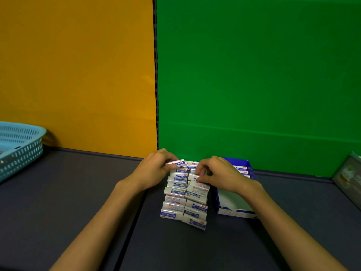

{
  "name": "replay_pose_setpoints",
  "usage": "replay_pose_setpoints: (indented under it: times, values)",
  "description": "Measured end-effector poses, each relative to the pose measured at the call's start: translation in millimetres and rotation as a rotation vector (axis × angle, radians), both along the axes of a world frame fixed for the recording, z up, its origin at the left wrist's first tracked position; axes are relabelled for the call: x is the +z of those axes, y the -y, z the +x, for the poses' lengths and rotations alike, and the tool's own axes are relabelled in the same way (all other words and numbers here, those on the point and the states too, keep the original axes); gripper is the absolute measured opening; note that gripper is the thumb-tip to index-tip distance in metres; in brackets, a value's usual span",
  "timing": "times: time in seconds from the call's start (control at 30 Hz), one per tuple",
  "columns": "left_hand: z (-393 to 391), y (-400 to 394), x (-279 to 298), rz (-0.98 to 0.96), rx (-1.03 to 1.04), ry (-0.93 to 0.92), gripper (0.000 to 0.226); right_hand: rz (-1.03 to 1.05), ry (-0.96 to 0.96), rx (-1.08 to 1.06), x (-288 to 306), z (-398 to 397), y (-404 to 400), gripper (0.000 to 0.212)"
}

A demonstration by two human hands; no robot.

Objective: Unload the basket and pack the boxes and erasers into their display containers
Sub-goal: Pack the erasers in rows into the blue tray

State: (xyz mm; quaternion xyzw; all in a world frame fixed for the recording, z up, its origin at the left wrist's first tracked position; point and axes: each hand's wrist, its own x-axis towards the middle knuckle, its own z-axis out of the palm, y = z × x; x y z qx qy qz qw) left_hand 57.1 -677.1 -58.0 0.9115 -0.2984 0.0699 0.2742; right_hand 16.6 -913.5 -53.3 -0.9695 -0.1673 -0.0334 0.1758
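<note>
Basket (21, 145) is sitting at the left edge of the frame on the dark counter (78, 192), well apart from both hands; its contents aren't readable from here.

Left hand (154, 171), just left of centre, is pinching one eraser (176, 163) between thumb and fingers (170, 159), lifted at the far end of the stack. Its long axis is running left-right across the frame, slightly tilted up to the right.

Eraser stack (184, 196) is lying lower centre in two columns side by side, every long axis left-right, the columns running away from the viewer.

Right hand (218, 175) is resting on the right column's far end, fingers curled down onto the top pieces; cannot tell whether it's gripping one or just steadying.

Display box (234, 206) is standing just right of the stack, open, with a few erasers at its far end. My read: the box lies to the right of both hands, right hand nearer, so the held eraser needs to cross over the stack or get handed over, keeping the same left-right axis.
</note>
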Motion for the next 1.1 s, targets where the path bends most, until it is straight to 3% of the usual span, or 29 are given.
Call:
replay_pose_setpoints:
  times: [0.17,0.6,0.87,1.1]
  values:
    - [-0.2,3.8,2.4,-0.011,-0.022,0.002,0.026,0.065,0.011,-0.02,2.1,3.7,5.5,0.018]
    - [-5.9,29.3,13.5,-0.041,-0.101,0.003,0.025,0.521,-0.084,-0.075,18.2,0.5,32.2,0.014]
    - [-9.6,66.1,20.3,-0.045,-0.163,0.037,0.023,0.249,-0.038,-0.202,25.7,-15.6,88.8,0.012]
    - [-13.5,114.2,16.7,0.03,-0.238,0.053,0.021,0.013,-0.036,-0.185,10.2,-26.6,111.7,0.016]
